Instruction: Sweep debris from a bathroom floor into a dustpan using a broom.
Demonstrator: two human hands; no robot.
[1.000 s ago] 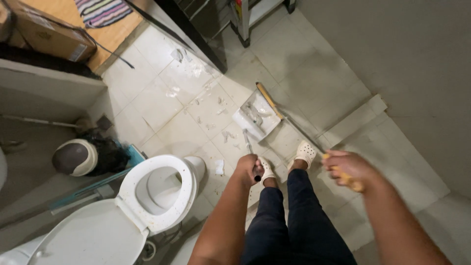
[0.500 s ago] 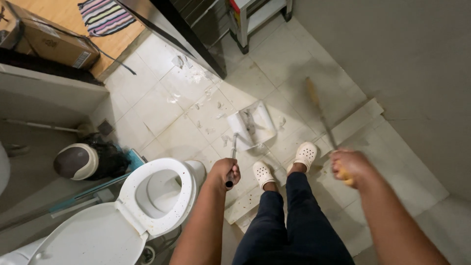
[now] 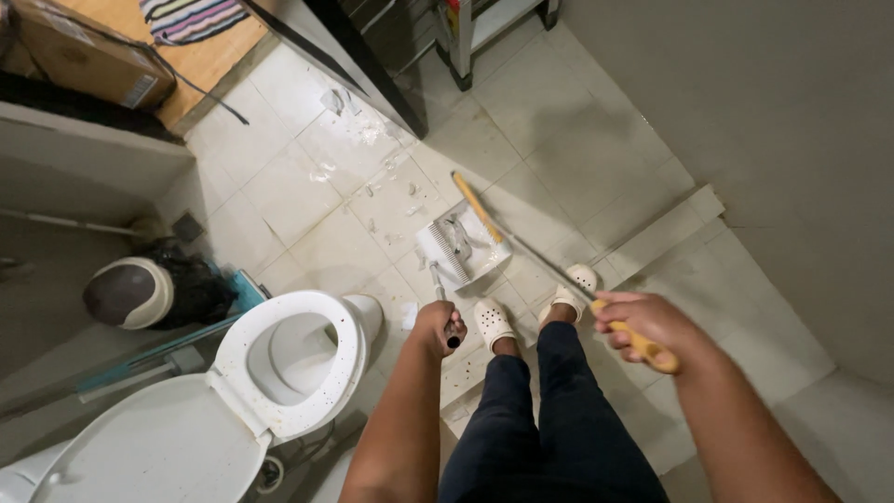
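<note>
Dustpan and broom in front of your feet

Your white dustpan [image 3: 463,246] rests mouth-down on the tiled floor, its grey handle rising toward you; the yellow-handled broom [image 3: 521,247] slants from far left to near right, its head at the pan's far edge.

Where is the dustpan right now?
In the head view the dustpan sits on the tiled floor just ahead of the white clogs, right of the toilet.

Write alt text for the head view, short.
Seen from above, a person's left hand holds a dustpan handle and the right hand a broom, on a littered tiled floor beside an open toilet.
</note>
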